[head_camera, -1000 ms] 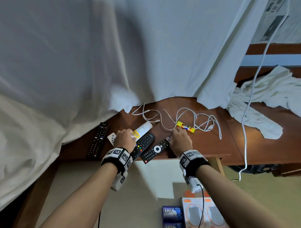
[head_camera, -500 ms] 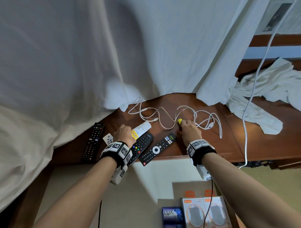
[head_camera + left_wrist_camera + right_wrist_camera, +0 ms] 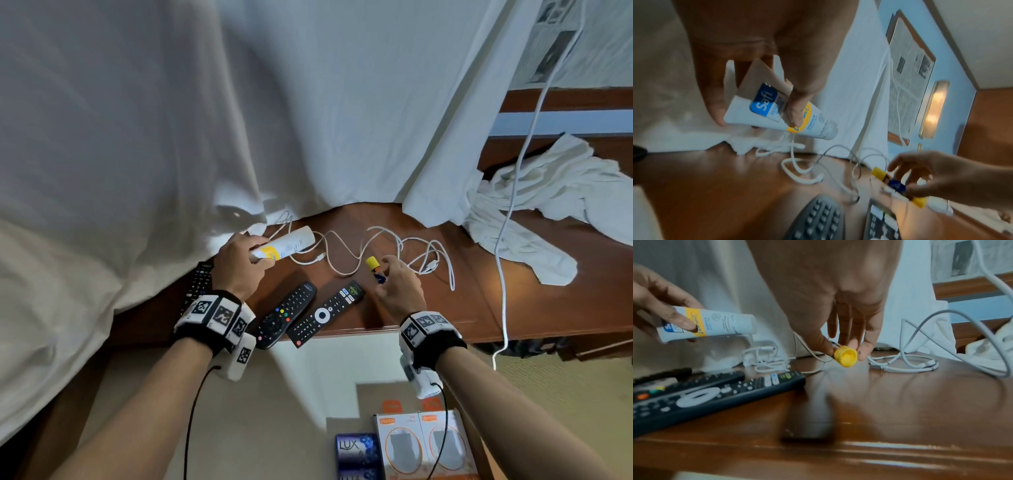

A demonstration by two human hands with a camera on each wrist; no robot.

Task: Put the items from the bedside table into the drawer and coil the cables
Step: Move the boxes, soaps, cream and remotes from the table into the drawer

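Observation:
My left hand [image 3: 255, 255] grips a white tube with a yellow band [image 3: 289, 244] by its flat end and holds it level above the back of the wooden bedside table [image 3: 496, 301]. In the left wrist view the tube [image 3: 813, 125] sits between thumb and fingers. My right hand [image 3: 383, 272] pinches a small yellow-capped stick with a blue label [image 3: 374, 268], lifted off the table; its yellow end [image 3: 845, 357] faces the right wrist camera. Loose white cables [image 3: 346, 255] lie tangled behind both hands.
Two black remotes [image 3: 291, 315] [image 3: 325, 312] lie at the table's front edge, a third [image 3: 198, 284] partly under the white sheet. A white cloth [image 3: 548, 192] and a hanging white cord [image 3: 513, 178] are at the right. Boxes [image 3: 424, 445] and a soap pack [image 3: 356, 448] lie below.
My left hand lifted the tube off the table and carried it back. My right hand moved from the remote to the yellow stick and picked it up.

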